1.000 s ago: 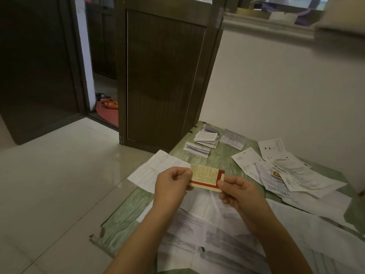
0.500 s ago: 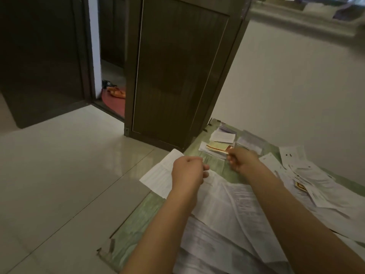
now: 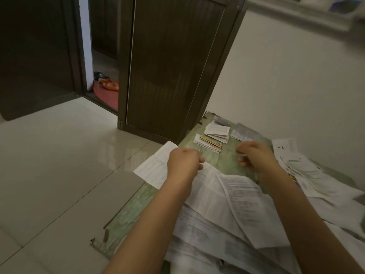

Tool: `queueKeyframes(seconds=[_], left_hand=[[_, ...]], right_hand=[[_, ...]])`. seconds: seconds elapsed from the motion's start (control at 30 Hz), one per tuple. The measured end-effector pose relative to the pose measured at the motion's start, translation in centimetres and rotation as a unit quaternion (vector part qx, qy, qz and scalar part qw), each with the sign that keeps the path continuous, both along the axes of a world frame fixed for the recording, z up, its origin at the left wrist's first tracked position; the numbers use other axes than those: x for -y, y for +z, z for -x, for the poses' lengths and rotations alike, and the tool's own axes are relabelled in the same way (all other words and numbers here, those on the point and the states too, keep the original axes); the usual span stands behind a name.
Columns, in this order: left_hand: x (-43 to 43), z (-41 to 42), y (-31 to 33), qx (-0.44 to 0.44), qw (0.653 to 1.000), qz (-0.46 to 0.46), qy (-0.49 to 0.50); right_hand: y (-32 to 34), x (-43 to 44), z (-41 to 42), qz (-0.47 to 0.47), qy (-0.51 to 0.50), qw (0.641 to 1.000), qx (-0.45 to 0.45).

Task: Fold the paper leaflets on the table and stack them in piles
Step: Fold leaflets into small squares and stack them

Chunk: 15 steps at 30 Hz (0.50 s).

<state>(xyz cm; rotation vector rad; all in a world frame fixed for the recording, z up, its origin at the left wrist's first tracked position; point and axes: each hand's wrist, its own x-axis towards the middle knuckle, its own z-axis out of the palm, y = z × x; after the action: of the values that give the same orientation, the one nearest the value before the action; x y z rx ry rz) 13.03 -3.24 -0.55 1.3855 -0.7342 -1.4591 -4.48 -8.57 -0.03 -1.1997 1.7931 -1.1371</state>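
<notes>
Unfolded white leaflets (image 3: pixel 233 196) lie spread over the near part of the green table (image 3: pixel 225 157), and more unfolded sheets (image 3: pixel 302 167) lie at the right. One sheet (image 3: pixel 155 167) overhangs the table's left edge. At the far corner are piles of folded leaflets: one with a white top (image 3: pixel 217 129), one in front of it (image 3: pixel 207 142) topped by a yellow and red leaflet, and a greyish one (image 3: pixel 244 133). My left hand (image 3: pixel 183 162) hovers over the sheets as a fist, holding nothing. My right hand (image 3: pixel 255 155) is near the piles, fingers loosely curled, empty.
A dark wooden door panel (image 3: pixel 171 66) stands just beyond the table's far corner. A pale wall (image 3: pixel 296 86) runs behind the table. To the left is a tiled floor (image 3: pixel 59 165), with a doorway and orange footwear (image 3: pixel 108 84) beyond it.
Both hands held the yellow and red folded leaflet a second ago. My right hand carried it to the front pile, let it go and has drawn back; my left hand stayed in place.
</notes>
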Motion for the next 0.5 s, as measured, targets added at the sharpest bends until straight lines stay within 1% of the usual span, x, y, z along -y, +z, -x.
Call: queueKeyframes(seconds=[0.03, 0.07, 0.1, 0.17, 0.2, 0.23, 0.33, 0.43, 0.5], left_hand=[[-0.2, 0.2, -0.2, 0.014, 1.0, -0.003, -0.003], [-0.7, 0.7, -0.1, 0.032, 0.999, -0.005, -0.013], [-0.8, 0.7, -0.5, 0.053, 0.998, -0.005, -0.021], [-1.8, 1.5, -0.9, 0.097, 0.993, 0.005, -0.065], [-2.4, 2.0, -1.1, 0.115, 0.989, 0.009, -0.094], [-2.9, 2.5, -1.2, 0.128, 0.985, 0.01, -0.118], [-4.5, 3.9, -1.3, 0.138, 0.977, 0.008, -0.16], [-5.3, 4.1, -0.9, 0.111, 0.976, -0.009, -0.187], [-5.5, 4.2, -0.7, 0.095, 0.977, -0.018, -0.191]], right_hand=[[0.5, -1.6, 0.4, -0.005, 0.03, 0.999, -0.036], [0.8, -3.4, 1.3, -0.021, 0.052, 0.994, -0.092], [0.5, -4.3, 1.7, -0.05, 0.064, 0.983, -0.167], [-0.5, -6.5, 3.0, -0.103, 0.033, 0.934, -0.341], [-0.9, -7.6, 3.4, -0.114, 0.016, 0.919, -0.378], [-1.4, -8.4, 3.7, -0.123, 0.011, 0.918, -0.376], [-2.2, -10.1, 4.2, -0.157, 0.031, 0.942, -0.294], [-2.7, -10.5, 4.2, -0.147, 0.034, 0.956, -0.25], [-2.8, -10.8, 4.0, -0.115, 0.024, 0.969, -0.217]])
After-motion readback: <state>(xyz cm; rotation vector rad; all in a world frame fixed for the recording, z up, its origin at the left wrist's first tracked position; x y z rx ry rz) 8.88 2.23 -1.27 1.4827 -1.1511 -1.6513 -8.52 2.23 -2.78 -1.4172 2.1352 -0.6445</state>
